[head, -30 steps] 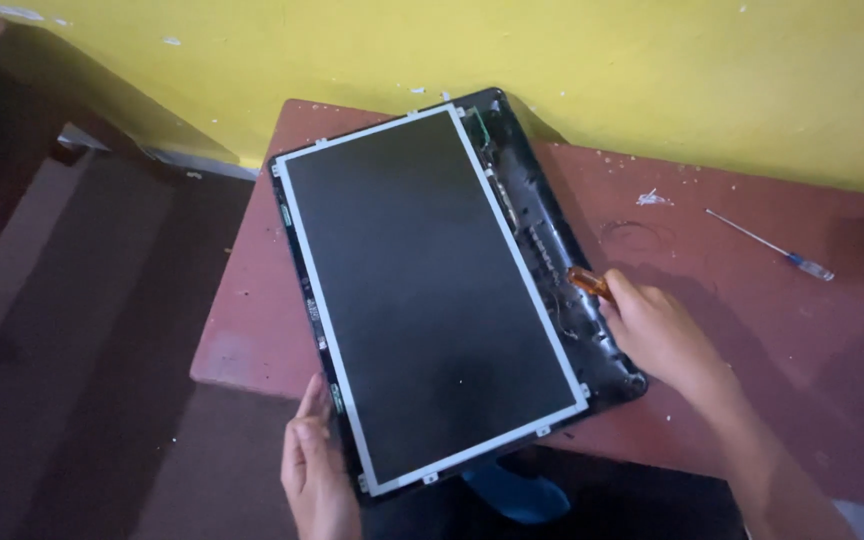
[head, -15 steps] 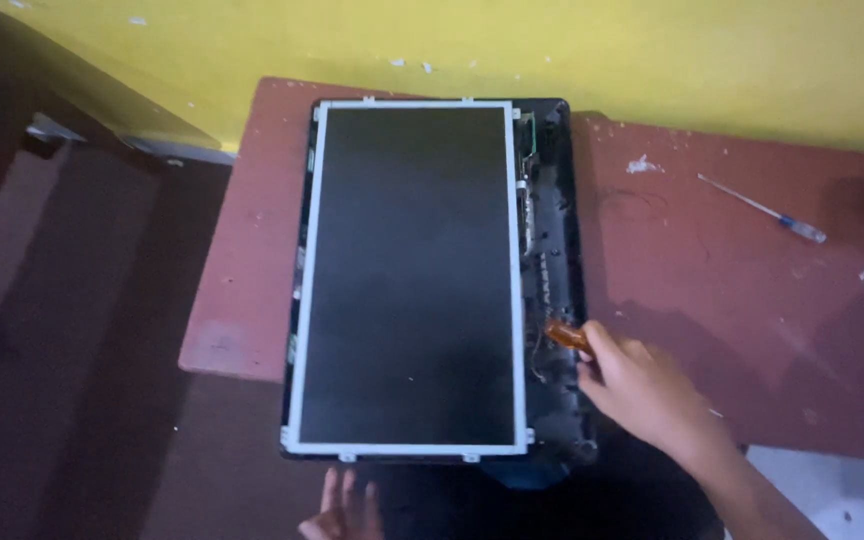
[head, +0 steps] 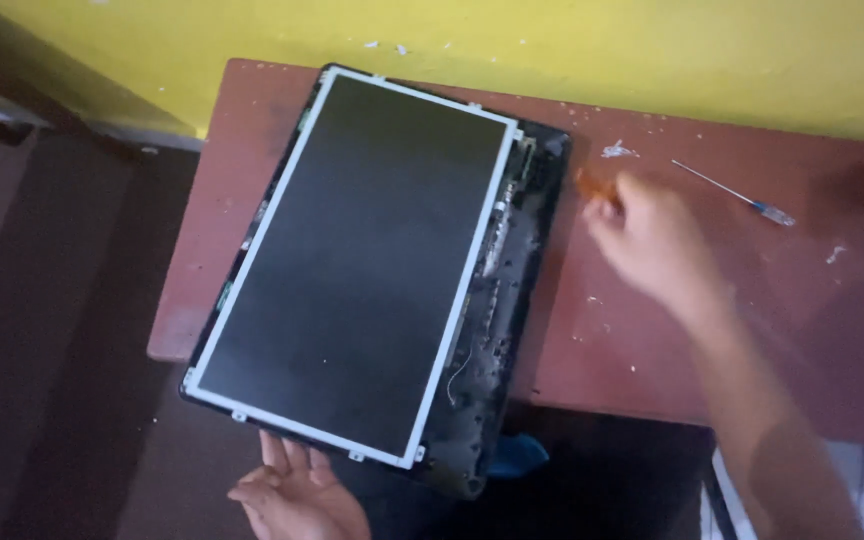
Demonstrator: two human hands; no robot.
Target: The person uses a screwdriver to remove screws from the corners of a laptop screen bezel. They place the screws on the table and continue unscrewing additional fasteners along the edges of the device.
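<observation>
Working loose a bare display panel (head: 352, 270) lying in its black lid shell (head: 512, 330) on the reddish table (head: 672, 330). My right hand (head: 652, 245) clenches an orange-handled tool (head: 592, 185); my left hand (head: 297, 490) lies open, empty, below the panel's near edge. Next, I judge, the tool needs a steady return to the frame.

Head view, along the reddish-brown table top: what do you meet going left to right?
Dark flat display panel with white metal frame → black plastic laptop lid shell → right hand gripping an orange-handled tool → thin blue-handled screwdriver.
</observation>
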